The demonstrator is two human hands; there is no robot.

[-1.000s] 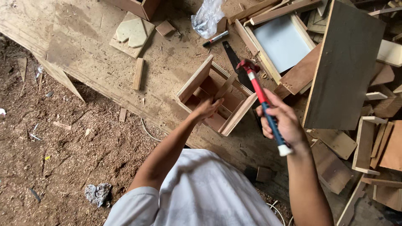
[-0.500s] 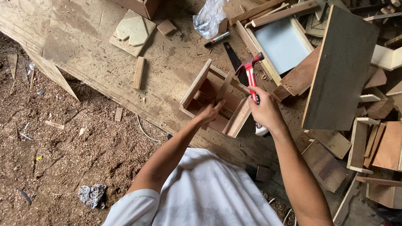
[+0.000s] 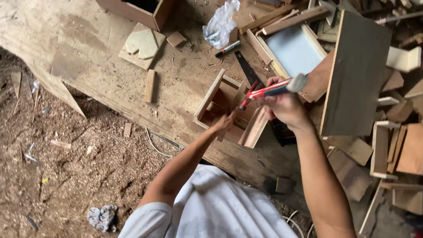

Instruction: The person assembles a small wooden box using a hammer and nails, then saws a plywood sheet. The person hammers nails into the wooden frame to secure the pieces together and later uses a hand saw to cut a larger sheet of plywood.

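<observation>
A small open wooden box with inner dividers lies on a big plywood sheet. My left hand rests on the box's near side, fingers pinched at the wood; what they pinch is too small to tell. My right hand grips a red and blue handled hammer. The hammer lies nearly level above the box, its head pointing down-left close to my left fingers.
A dark upright board, a white-panelled frame and several wood offcuts crowd the right. A marker, a plastic bag and a dark saw blade lie behind the box. Sawdust-covered ground lies at left.
My right hand swung the hammer from a raised, upright pose down toward the box; its head now sits near my left fingers. My left hand stayed on the box's near side.
</observation>
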